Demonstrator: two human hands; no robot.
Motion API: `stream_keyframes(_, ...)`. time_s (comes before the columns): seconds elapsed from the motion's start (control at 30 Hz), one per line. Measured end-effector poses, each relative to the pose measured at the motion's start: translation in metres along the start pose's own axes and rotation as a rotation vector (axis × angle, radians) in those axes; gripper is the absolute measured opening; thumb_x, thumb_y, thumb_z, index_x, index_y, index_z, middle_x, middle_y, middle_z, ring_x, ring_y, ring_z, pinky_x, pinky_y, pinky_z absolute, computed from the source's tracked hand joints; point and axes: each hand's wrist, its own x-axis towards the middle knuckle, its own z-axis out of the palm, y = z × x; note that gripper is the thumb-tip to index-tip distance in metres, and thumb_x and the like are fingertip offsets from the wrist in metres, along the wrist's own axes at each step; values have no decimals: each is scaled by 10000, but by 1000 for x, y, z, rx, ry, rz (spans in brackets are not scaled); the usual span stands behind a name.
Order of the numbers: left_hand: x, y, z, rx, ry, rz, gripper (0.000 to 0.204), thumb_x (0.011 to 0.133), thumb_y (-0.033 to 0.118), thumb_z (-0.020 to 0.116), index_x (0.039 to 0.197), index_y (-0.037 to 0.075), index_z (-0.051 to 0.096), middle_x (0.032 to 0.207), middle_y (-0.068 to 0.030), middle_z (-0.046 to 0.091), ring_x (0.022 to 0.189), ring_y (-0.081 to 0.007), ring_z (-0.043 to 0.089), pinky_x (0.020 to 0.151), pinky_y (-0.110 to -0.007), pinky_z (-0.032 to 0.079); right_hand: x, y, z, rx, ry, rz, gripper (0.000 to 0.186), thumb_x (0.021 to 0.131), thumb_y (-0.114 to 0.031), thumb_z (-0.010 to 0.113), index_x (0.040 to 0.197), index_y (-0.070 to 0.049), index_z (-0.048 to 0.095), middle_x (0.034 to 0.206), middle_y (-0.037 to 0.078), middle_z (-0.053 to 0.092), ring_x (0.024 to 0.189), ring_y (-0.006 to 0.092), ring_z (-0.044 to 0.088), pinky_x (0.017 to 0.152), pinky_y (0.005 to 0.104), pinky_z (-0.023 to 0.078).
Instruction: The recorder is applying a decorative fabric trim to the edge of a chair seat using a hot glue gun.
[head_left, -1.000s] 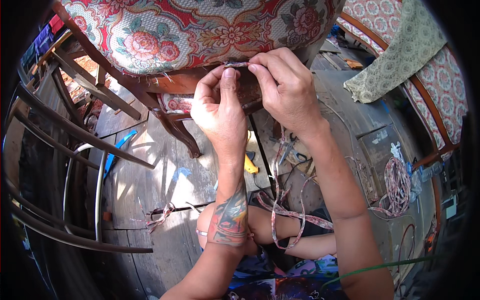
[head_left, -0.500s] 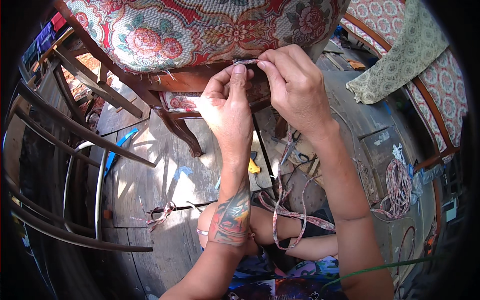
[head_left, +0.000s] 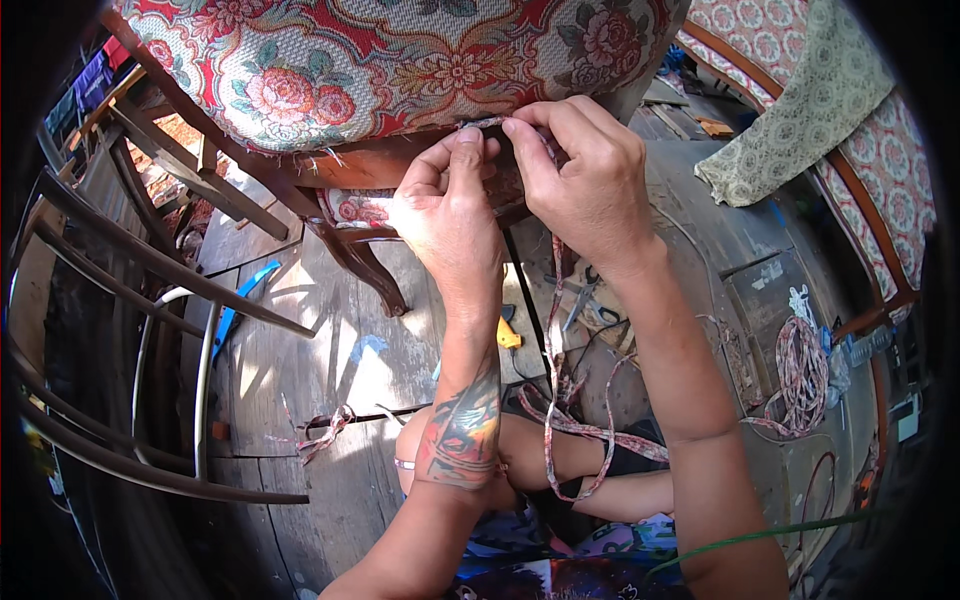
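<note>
My left hand (head_left: 445, 215) is closed in a pinch on a narrow floral fabric cord (head_left: 490, 121) along the frayed lower edge of the floral upholstered chair (head_left: 290, 75). My right hand (head_left: 590, 180) pinches the same cord just to the right of the left thumb, its other fingers curled. A length of this cord (head_left: 550, 410) hangs below the hands and loops over my bare legs. The chair's wooden rail (head_left: 360, 170) shows under the upholstery; the fingertips partly hide the cord.
Metal-and-wood chair frames (head_left: 200, 300) stand at left, beside a blue tool (head_left: 235, 310). A yellow-handled tool (head_left: 508, 335) and scissors (head_left: 585, 300) lie on the plank floor. At right are a coiled cord (head_left: 800, 370), a plastic bottle (head_left: 865, 345) and upholstered furniture with draped fabric (head_left: 780, 140).
Both hands rose a little and shifted right, then moved slightly back left, keeping their pinch at the chair's edge. Less of the cord shows between the fingertips now.
</note>
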Motion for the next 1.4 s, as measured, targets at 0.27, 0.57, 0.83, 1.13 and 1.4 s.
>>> stream_keyframes(0.27,-6,5,-4,24,14,-2,173,962,75,702,998,-94,717,870,-99,745,750,-90,652,705,-223,524,-6,-9,3,24,5,125,89,844,-64,725,787,-15,675,736,125,650,660,319,664,624,405,546)
stream_keyframes(0.57,-15,11,-26,74,-140,-77,304,976,139,685,1182,-84,688,1068,-152,743,932,-195,722,899,-306,571,-24,-13,-5,318,25,56,63,900,-15,699,914,47,696,766,128,687,643,234,678,591,336,535)
stream_keyframes(0.83,-11,37,-59,155,-168,-51,228,991,116,651,1099,-83,678,988,-165,746,850,-171,706,827,-289,566,-112,8,43,681,-301,845,195,1006,-139,665,1036,35,748,906,41,747,824,60,651,763,221,530)
stream_keyframes(1.13,-21,66,-70,45,-64,-44,213,1006,155,647,1108,-32,641,934,-139,711,745,-192,704,713,-316,609,-309,1,118,-178,-1054,1041,700,817,-222,754,1395,44,461,1333,362,505,1267,496,517,1051,497,472)
stream_keyframes(1.4,-43,112,-62,-41,16,41,295,1051,242,529,1153,-19,623,913,-94,667,708,-148,627,613,-299,576,-295,29,114,148,-855,1226,595,744,-108,718,1314,-3,583,1207,339,648,1195,476,600,1038,498,489)
